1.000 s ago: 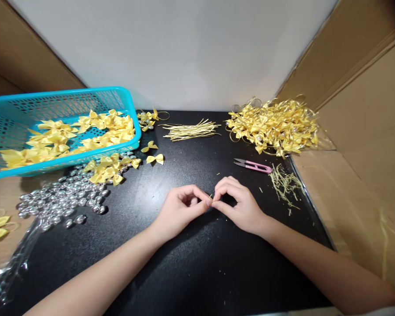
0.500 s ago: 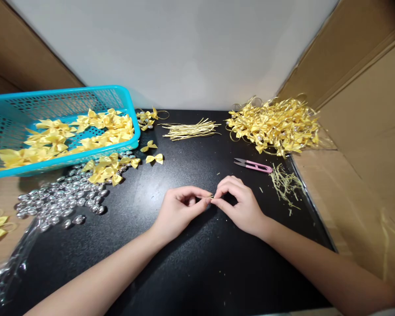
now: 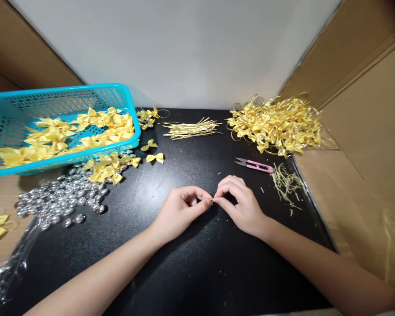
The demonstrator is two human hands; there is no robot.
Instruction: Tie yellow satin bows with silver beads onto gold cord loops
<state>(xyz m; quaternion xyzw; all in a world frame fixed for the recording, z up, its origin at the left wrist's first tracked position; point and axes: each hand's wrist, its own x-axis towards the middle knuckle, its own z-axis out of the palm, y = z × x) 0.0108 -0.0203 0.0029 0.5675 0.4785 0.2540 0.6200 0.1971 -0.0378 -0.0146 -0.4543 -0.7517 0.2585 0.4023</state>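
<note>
My left hand (image 3: pixel 186 210) and my right hand (image 3: pixel 238 204) meet over the middle of the black table, fingertips almost touching. Both are closed in a pinch on a thin gold cord (image 3: pixel 212 200), of which only a tiny bit shows between the fingertips. The rest of it is hidden by the fingers. Beyond my hands lies a bundle of cut gold cords (image 3: pixel 192 128). Pink thread snips (image 3: pixel 255 165) rest on the table past my right hand, with a heap of cord scraps (image 3: pixel 286 184) beside them.
A blue plastic basket (image 3: pixel 133 105) holding yellow ribbon bows stands at the far left. In front of it are more bows (image 3: pixel 107 169) and many silver beads (image 3: pixel 62 197). A big pile of bows with gold loops (image 3: pixel 278 125) sits at the back right, near cardboard (image 3: pixel 358 101).
My hands hold nearly the same pose, fingertips shifted very slightly to the right and still pinched together. The whole view has moved a little; nothing on the table is visibly rearranged.
</note>
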